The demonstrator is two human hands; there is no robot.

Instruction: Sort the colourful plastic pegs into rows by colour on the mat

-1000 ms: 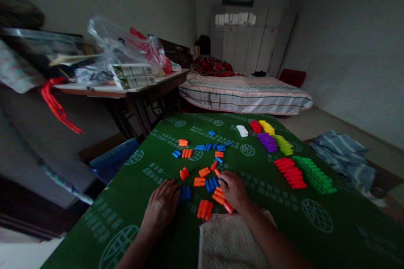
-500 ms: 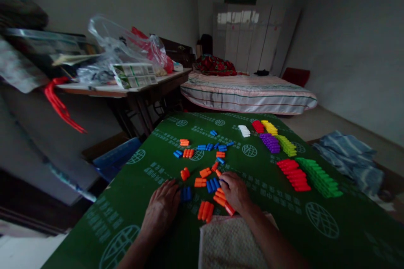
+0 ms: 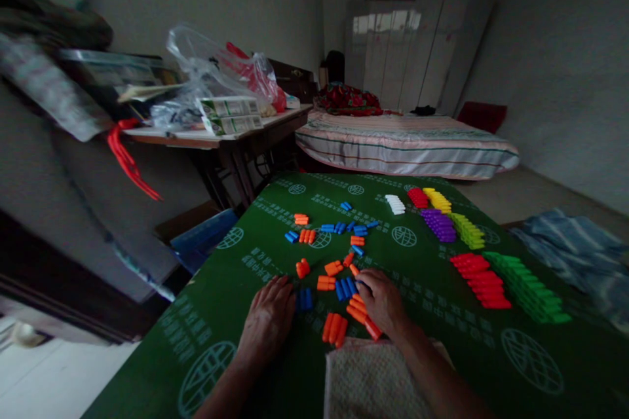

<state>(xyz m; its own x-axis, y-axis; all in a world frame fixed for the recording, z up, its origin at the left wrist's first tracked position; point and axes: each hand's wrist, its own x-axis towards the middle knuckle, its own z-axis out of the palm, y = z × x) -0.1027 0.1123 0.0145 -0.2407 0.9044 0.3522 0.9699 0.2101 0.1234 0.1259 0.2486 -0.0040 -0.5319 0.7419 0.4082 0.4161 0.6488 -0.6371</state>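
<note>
My left hand [image 3: 269, 314] lies palm down on the green table cover, fingers stretched out, its fingertips beside a group of blue plastic pieces [image 3: 304, 300]. Bent and drawn together, the fingers of my right hand [image 3: 381, 300] touch the edge of another blue row [image 3: 346, 288]; what they grip, if anything, is hidden. Just beyond those fingers is an orange piece [image 3: 354, 270]. Below my right hand more orange pieces [image 3: 358, 308] lie in a slanted row. Between my forearms sits an orange cluster [image 3: 335, 329]. Small orange and blue groups are scattered farther up.
Sorted rows stand at the right: red [image 3: 481, 280], green [image 3: 528, 285], purple [image 3: 438, 225], yellow [image 3: 437, 200] and white [image 3: 395, 204]. A folded cloth [image 3: 378, 383] lies under my right forearm. A cluttered side table [image 3: 187, 137] is at left; a bed [image 3: 403, 144] stands behind.
The whole view has shifted, so the scene sits farther right in the picture. Both hands keep their places beside the pieces, and no piece has visibly moved.
</note>
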